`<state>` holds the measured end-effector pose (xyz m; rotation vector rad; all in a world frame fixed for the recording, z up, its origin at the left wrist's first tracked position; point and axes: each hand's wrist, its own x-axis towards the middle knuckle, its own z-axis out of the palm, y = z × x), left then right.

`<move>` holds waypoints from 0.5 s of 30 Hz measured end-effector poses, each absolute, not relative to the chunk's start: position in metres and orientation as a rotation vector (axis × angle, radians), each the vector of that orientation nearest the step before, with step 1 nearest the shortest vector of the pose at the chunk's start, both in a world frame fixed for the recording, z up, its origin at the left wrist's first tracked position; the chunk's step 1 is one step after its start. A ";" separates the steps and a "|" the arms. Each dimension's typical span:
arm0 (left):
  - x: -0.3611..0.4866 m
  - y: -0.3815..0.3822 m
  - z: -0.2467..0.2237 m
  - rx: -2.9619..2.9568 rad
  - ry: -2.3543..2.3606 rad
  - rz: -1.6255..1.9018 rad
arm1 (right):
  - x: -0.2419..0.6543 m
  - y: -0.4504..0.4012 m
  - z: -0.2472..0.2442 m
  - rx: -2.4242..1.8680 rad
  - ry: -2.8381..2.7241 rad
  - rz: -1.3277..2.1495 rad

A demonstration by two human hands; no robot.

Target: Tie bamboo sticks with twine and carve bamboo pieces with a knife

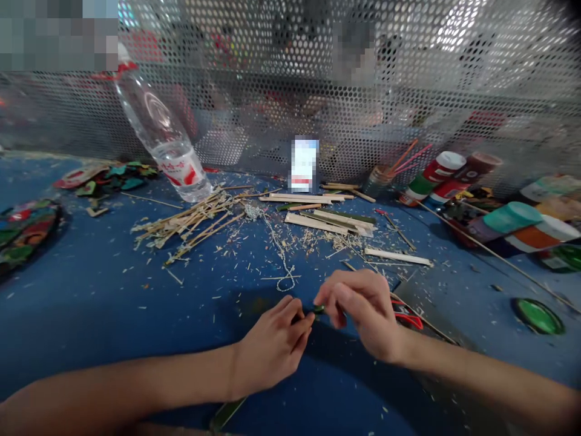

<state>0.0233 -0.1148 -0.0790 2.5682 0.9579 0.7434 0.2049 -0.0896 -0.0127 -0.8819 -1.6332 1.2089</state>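
Observation:
My left hand point(276, 342) is low in the middle of the head view, closed in a pinch. At its fingertips is a small dark green piece point(319, 309), too small to name. My right hand point(363, 309) faces it with curled fingers, its index fingertip close above the green piece. Whether anything lies inside those fingers is hidden. A red and black handled tool point(407, 313) lies partly behind my right wrist. Beyond my hands, a thin white string point(284, 260) runs in a loop over the blue table point(136, 327).
Bundled thin sticks point(186, 224) lie beside a tilted-looking water bottle point(175, 157). Flat bamboo strips point(318, 223) and shavings spread before a lit phone point(303, 163). Paint bottles point(436, 175), a brush jar point(380, 180) and a green lid point(538, 316) are right. Perforated metal point(254, 109) stands behind.

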 end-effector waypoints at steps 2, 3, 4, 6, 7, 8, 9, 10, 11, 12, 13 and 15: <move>0.023 -0.114 -0.079 2.561 0.976 0.736 | 0.204 -0.096 -0.028 -0.853 -1.381 1.400; 0.024 -0.114 -0.079 2.562 0.982 0.735 | 0.204 -0.099 -0.036 -0.833 -1.329 1.436; 0.024 -0.114 -0.080 2.566 0.984 0.739 | 0.203 -0.100 -0.044 -0.814 -1.282 1.457; 0.023 -0.114 -0.080 2.579 0.983 0.764 | 0.203 -0.101 -0.056 -0.798 -1.253 1.474; 0.023 -0.114 -0.080 2.581 0.983 0.784 | 0.203 -0.101 -0.060 -0.806 -1.256 1.480; 0.023 -0.115 -0.080 2.580 0.980 0.795 | 0.203 -0.100 -0.062 -0.820 -1.264 1.484; 0.023 -0.115 -0.080 2.579 0.977 0.797 | 0.202 -0.099 -0.064 -0.832 -1.270 1.486; 0.023 -0.115 -0.080 2.579 0.978 0.788 | 0.201 -0.097 -0.064 -0.839 -1.264 1.490; 0.024 -0.114 -0.079 2.588 0.980 0.774 | 0.200 -0.095 -0.062 -0.840 -1.238 1.497; 0.024 -0.114 -0.079 2.609 0.979 0.757 | 0.198 -0.094 -0.060 -0.837 -1.198 1.502; 0.024 -0.114 -0.078 2.638 0.976 0.742 | 0.197 -0.092 -0.058 -0.833 -1.162 1.505; 0.025 -0.113 -0.077 2.694 0.963 0.711 | 0.195 -0.089 -0.051 -0.829 -1.129 1.498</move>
